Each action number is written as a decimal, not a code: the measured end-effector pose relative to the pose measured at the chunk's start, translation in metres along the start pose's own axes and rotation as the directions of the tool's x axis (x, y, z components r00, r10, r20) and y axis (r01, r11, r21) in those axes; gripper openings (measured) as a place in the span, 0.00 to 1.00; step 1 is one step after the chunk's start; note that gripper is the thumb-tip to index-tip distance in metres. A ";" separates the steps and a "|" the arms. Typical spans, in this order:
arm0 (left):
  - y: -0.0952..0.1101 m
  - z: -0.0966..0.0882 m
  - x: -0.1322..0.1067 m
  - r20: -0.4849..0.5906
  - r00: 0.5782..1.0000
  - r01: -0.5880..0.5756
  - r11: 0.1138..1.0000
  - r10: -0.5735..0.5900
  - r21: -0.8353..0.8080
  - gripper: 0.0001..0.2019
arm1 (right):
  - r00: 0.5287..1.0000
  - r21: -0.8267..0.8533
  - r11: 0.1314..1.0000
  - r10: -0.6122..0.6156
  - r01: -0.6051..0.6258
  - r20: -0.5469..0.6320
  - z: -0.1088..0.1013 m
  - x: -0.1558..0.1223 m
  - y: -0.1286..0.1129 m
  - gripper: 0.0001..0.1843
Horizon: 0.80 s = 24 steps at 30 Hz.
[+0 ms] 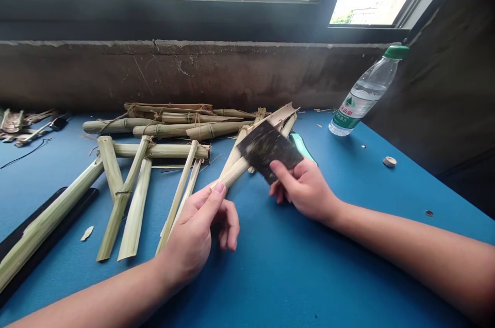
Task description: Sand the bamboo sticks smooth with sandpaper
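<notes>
My left hand (195,230) pinches the near end of a pale split bamboo strip (235,171) between thumb and fingers. The strip slants up to the right and passes behind a dark square of sandpaper (266,145), dusted with pale powder. Gripped at its lower right corner, the sandpaper is in my right hand (303,189) and covers the strip's middle. Whether it presses on the strip cannot be made out. Behind my right hand, a mint-green tool handle (303,148) shows in part. Left of my left hand stand thin bamboo strips (181,191).
Bundled bamboo pieces (170,124) lie along the wall. A tied bamboo frame (127,183) and a long bamboo strip (50,219) over a black case (87,199) are at left. A water bottle (363,93) stands back right, near a small round piece (390,161) on the blue table (309,276).
</notes>
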<state>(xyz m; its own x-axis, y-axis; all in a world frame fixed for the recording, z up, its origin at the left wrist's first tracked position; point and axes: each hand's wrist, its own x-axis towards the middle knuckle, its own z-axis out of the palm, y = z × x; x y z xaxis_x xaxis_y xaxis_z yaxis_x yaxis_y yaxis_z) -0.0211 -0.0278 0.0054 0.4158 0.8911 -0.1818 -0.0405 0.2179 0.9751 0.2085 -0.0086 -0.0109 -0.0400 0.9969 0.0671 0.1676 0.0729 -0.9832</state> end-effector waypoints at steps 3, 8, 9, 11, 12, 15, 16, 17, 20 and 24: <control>0.000 0.002 -0.001 0.002 1.000 -0.011 0.999 0.011 0.046 0.23 | 0.999 -0.004 1.000 -0.007 0.007 -0.038 0.000 -0.003 0.002 0.27; 0.000 0.002 -0.001 0.033 0.999 -0.026 0.996 0.023 0.089 0.18 | 0.998 -0.019 0.998 -0.055 0.056 0.034 0.001 -0.005 0.004 0.21; -0.001 0.002 -0.001 0.031 0.999 -0.025 0.996 0.022 0.090 0.18 | 0.999 -0.012 0.999 -0.050 0.049 -0.022 0.001 -0.005 0.005 0.22; 0.000 0.002 0.000 0.024 1.000 -0.018 0.996 0.016 0.088 0.18 | 0.996 -0.030 0.997 -0.066 0.064 -0.065 0.001 -0.006 0.005 0.24; 0.000 0.002 0.000 0.021 1.000 -0.014 0.996 0.012 0.084 0.17 | 0.994 -0.056 0.993 -0.102 0.099 -0.043 0.000 -0.007 0.005 0.24; 0.001 0.001 0.000 0.017 1.000 -0.008 0.998 0.007 0.068 0.17 | 0.977 -0.082 0.974 -0.212 0.212 0.009 -0.002 -0.009 0.006 0.20; 0.001 0.001 0.000 0.016 1.000 -0.008 0.998 0.007 0.063 0.17 | 0.975 -0.064 0.974 -0.219 0.217 -0.025 -0.003 -0.008 0.006 0.20; 0.002 0.001 0.000 0.013 1.000 -0.008 0.998 0.007 0.059 0.18 | 0.976 -0.040 0.979 -0.203 0.200 -0.079 -0.004 -0.007 0.005 0.22; 0.002 0.000 0.000 0.000 1.000 0.002 0.999 -0.002 0.045 0.20 | 0.971 -0.007 0.990 -0.137 0.138 -0.197 -0.006 0.000 0.006 0.27; 0.002 0.000 0.001 -0.003 1.000 -0.002 0.999 0.002 0.040 0.20 | 0.977 -0.078 0.984 -0.171 0.162 -0.127 -0.007 0.001 0.009 0.26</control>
<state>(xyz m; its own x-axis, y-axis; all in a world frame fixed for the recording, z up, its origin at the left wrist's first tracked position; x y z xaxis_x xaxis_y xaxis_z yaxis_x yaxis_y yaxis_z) -0.0206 -0.0268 0.0071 0.4131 0.8926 -0.1805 -0.0045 0.2002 0.9797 0.2168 -0.0065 -0.0188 0.0577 0.9652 0.2550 0.2354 0.2351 -0.9430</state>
